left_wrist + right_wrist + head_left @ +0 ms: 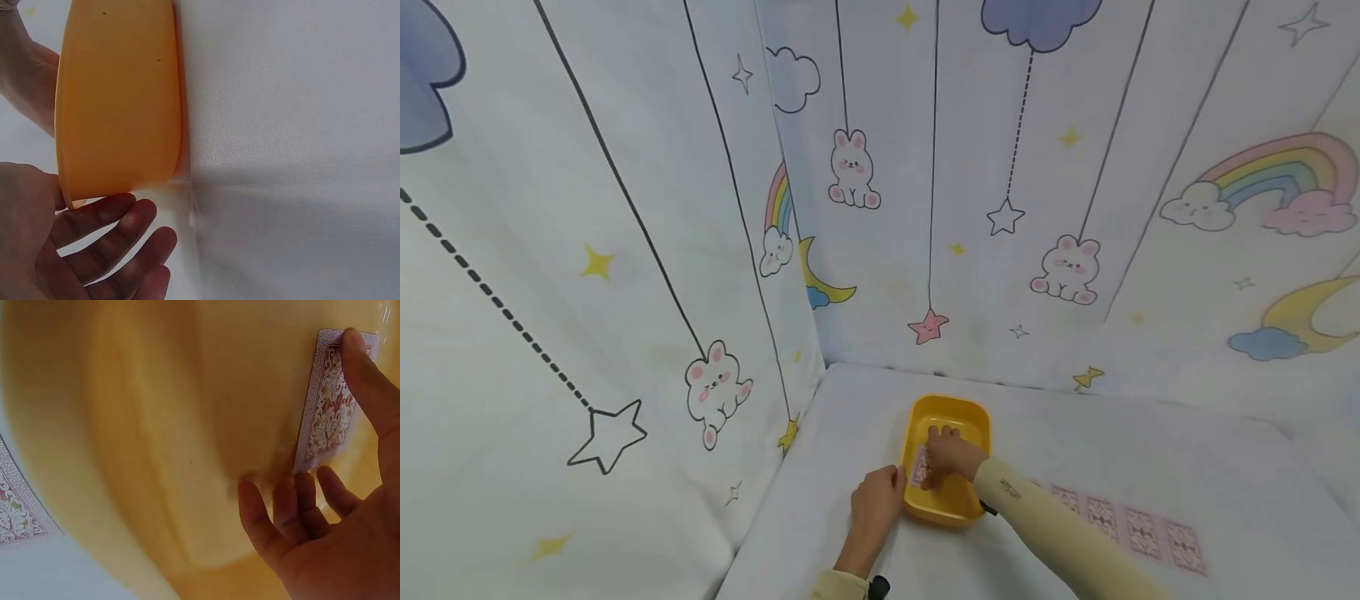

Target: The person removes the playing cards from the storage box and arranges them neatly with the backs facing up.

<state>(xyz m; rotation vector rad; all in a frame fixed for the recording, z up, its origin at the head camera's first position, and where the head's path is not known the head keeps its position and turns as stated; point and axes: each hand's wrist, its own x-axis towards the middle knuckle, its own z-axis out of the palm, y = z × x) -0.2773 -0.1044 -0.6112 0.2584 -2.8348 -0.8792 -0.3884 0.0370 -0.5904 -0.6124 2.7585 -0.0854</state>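
A yellow plastic bin point(946, 518) with rounded corners stands on the white tabletop. My left hand point(877, 505) is at its near left side and pinches the rim between thumb and index finger. In the left wrist view the other fingers are spread beside the bin's wall point(122, 100). Reaching into the bin, my right hand point(953, 460) holds a playing card point(328, 406), patterned back showing. The right thumb lies on one end of the card, and the fingertips are at its opposite end. Whether the card touches the bin's floor is hard to tell.
Right of the bin several playing cards point(1102, 517) lie in a slanting row, patterned backs up, partly behind the right sleeve point(1052, 529). White cloth walls point(887, 267) printed with rabbits, stars and rainbows rise at the left and back of the table point(835, 433).
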